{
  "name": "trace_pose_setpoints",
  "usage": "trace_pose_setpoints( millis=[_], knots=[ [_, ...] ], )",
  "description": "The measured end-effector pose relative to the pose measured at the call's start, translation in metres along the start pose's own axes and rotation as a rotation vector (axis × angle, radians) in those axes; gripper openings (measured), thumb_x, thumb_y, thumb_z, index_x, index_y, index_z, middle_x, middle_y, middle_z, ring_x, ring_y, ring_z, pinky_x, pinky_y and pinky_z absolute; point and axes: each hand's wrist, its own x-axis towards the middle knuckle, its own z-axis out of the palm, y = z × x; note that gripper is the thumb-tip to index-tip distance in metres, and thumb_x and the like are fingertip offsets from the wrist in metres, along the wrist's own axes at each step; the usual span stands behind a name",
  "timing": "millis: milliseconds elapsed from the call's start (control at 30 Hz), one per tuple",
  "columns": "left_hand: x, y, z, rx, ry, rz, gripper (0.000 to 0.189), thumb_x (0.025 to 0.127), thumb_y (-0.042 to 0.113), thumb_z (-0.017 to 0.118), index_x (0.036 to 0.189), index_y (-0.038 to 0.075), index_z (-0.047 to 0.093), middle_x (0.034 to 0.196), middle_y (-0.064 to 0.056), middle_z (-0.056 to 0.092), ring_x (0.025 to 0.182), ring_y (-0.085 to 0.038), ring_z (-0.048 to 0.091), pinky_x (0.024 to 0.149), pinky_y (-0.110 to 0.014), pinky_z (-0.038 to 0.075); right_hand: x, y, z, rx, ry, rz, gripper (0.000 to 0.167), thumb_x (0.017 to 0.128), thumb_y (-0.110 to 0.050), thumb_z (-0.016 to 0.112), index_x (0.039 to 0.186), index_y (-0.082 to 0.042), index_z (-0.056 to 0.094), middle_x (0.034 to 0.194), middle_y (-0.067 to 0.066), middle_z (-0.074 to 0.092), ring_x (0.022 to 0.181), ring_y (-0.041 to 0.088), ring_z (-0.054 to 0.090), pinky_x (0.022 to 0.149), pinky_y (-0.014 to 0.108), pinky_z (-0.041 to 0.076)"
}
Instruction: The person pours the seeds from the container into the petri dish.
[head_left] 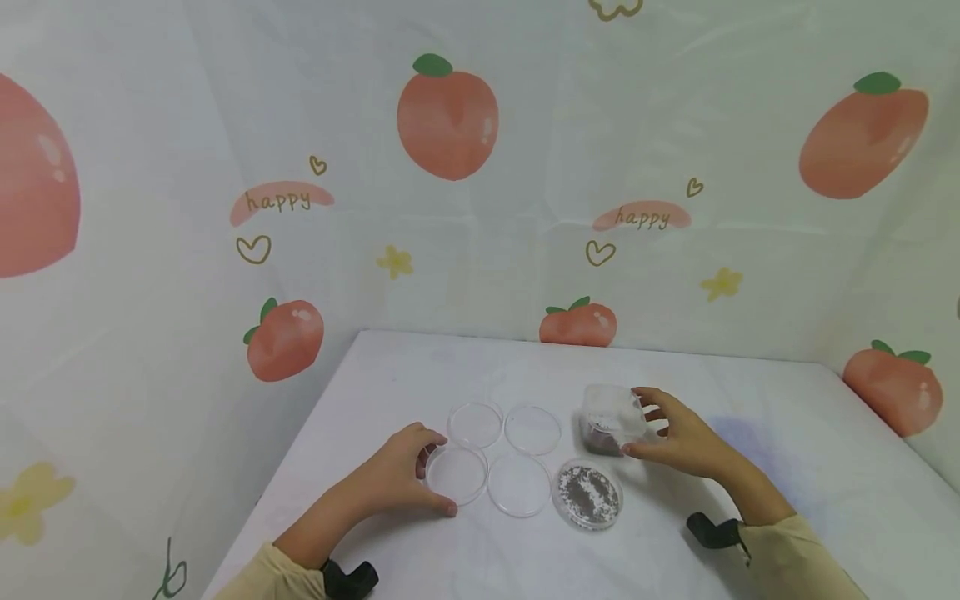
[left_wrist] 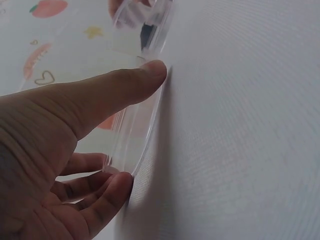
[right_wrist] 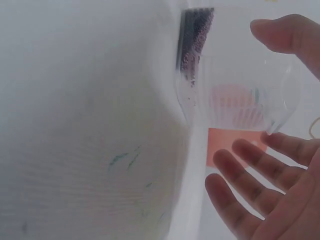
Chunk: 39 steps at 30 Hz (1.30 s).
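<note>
In the head view, my left hand (head_left: 408, 471) grips the front-left clear round dish (head_left: 457, 475), thumb on the near side and fingers on the far side. The left wrist view shows the thumb and fingertips at the dish's rim (left_wrist: 142, 130). My right hand (head_left: 678, 437) holds a clear box-like container (head_left: 611, 408) by its right side. In the right wrist view, the thumb and index finger touch the container (right_wrist: 235, 75), with the other fingers spread apart from it. Dark granules (right_wrist: 195, 40) lie sloped inside along its bottom.
More clear round dishes (head_left: 519, 485) stand close together beside the gripped one, two of them behind. A round dish with dark and white grains (head_left: 588, 496) sits in front of the container. White table (head_left: 450, 567), patterned cloth walls (head_left: 487, 250) behind and left.
</note>
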Motion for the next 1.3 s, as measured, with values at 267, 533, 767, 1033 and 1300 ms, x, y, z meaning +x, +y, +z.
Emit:
trace_pose_setpoints(
  millis=[267, 533, 767, 1033, 1300],
  knots=[
    [-0.001, -0.001, 0.000, -0.015, 0.002, 0.006, 0.093, 0.062, 0.045, 0.104, 0.134, 0.000, 0.066, 0.107, -0.002, 0.060, 0.086, -0.010, 0.054, 0.075, -0.023, 0.050, 0.006, 0.004, 0.000, 0.075, -0.032, 0.012, 0.092, 0.085, -0.031, 0.090, 0.157, -0.002, 0.041, 0.145, 0.028, 0.055, 0.128, 0.048, 0.061, 0.093, 0.047, 0.060],
    [0.001, -0.007, 0.003, -0.014, -0.001, 0.003, 0.094, 0.062, 0.047, 0.104, 0.135, 0.002, 0.066, 0.106, 0.000, 0.060, 0.086, -0.008, 0.055, 0.076, -0.022, 0.051, 0.011, 0.010, 0.001, 0.141, -0.052, 0.017, 0.092, 0.084, -0.026, 0.091, 0.157, -0.001, 0.040, 0.144, 0.024, 0.057, 0.128, 0.046, 0.062, 0.092, 0.040, 0.061],
    [0.001, -0.009, 0.002, -0.007, 0.000, 0.006, 0.093, 0.062, 0.047, 0.103, 0.134, 0.002, 0.066, 0.107, 0.000, 0.059, 0.087, -0.009, 0.055, 0.076, -0.022, 0.051, 0.015, 0.015, 0.006, 0.156, -0.046, 0.015, 0.089, 0.083, -0.024, 0.092, 0.154, -0.001, 0.043, 0.141, 0.022, 0.060, 0.123, 0.040, 0.064, 0.088, 0.029, 0.059],
    [0.001, -0.008, 0.003, -0.001, -0.005, -0.009, 0.094, 0.062, 0.049, 0.103, 0.135, 0.003, 0.066, 0.108, 0.000, 0.060, 0.089, -0.010, 0.055, 0.077, -0.023, 0.051, 0.017, 0.017, 0.009, 0.153, -0.022, 0.030, 0.083, 0.084, -0.027, 0.093, 0.150, -0.002, 0.048, 0.141, 0.019, 0.061, 0.124, 0.038, 0.065, 0.091, 0.039, 0.061],
    [0.002, -0.010, 0.003, -0.012, -0.006, -0.007, 0.094, 0.062, 0.048, 0.103, 0.135, 0.002, 0.065, 0.108, 0.000, 0.059, 0.090, -0.011, 0.055, 0.078, -0.023, 0.052, 0.017, 0.017, 0.010, 0.167, 0.002, 0.025, 0.081, 0.082, -0.025, 0.094, 0.145, 0.001, 0.051, 0.139, 0.019, 0.061, 0.121, 0.037, 0.066, 0.086, 0.032, 0.061]
  ],
)
